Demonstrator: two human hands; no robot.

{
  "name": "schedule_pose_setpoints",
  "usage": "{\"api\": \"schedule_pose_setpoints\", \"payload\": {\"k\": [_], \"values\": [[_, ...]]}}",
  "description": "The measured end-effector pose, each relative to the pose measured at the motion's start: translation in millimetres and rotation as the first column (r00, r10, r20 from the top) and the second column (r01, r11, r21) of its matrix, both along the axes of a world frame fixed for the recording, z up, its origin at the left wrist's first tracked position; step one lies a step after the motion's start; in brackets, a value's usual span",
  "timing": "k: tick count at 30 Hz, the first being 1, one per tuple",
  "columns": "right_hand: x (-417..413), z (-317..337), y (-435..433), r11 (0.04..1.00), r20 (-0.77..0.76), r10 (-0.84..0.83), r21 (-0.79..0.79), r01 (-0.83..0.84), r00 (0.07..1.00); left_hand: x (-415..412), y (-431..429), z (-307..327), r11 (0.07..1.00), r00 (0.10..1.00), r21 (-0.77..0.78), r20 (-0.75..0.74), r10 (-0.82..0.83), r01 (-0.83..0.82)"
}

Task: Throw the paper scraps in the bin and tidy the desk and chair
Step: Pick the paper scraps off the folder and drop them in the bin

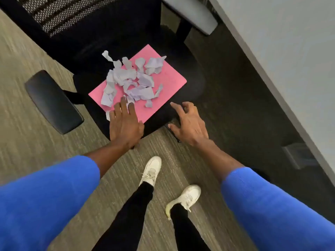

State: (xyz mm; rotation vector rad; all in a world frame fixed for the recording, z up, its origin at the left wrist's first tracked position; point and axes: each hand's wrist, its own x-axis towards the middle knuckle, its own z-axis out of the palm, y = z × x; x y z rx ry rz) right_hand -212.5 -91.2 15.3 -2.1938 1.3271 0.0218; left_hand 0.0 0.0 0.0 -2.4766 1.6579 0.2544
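Note:
Several torn white paper scraps point(130, 80) lie heaped on a pink sheet point(168, 82) on the seat of a black office chair point(192, 67). My left hand point(125, 124) rests flat on the sheet's near corner, fingers spread, fingertips touching the nearest scraps. One small scrap point(108, 115) sits just left of that hand, off the sheet. My right hand point(188, 124) hovers over the seat's front edge to the right of the sheet, fingers apart and curled, holding nothing. No bin is in view.
The chair's mesh back point(68, 13) is at top left, its armrests at left point(52, 100) and top right point(192, 13). A grey desk point(290, 51) runs along the right. My feet in white shoes point(152, 171) stand on striped carpet point(36, 142).

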Motion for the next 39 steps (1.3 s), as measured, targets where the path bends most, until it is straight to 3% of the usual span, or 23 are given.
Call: {"api": "schedule_pose_setpoints", "payload": {"k": [7,13,22,33,39], "values": [[70.5,-38.7,-41.9,0.984,-0.067,0.168,-0.046,-0.171,0.984,18.5,0.3,-46.2,0.974,0.972,0.051,-0.068,0.224,-0.221],[112.5,-57.0,-58.6,0.933,-0.177,0.307,-0.139,-0.333,0.935,25.3,-0.7,-64.4,0.968,0.963,-0.002,-0.103,0.250,-0.251],[144.4,-70.3,-62.9,0.912,-0.219,0.330,-0.178,-0.370,0.918,35.5,-13.6,-66.5,0.966,0.960,-0.046,-0.130,0.248,-0.255],[139.0,-72.4,-59.9,0.958,-0.058,0.220,-0.178,-0.227,0.974,32.1,-26.8,-64.8,0.947,0.947,-0.207,-0.259,0.190,-0.247],[122.3,-73.9,-65.2,0.997,0.178,-0.073,0.006,0.074,0.981,28.5,-28.5,-58.3,0.906,0.899,-0.256,-0.373,0.228,-0.336]]}}
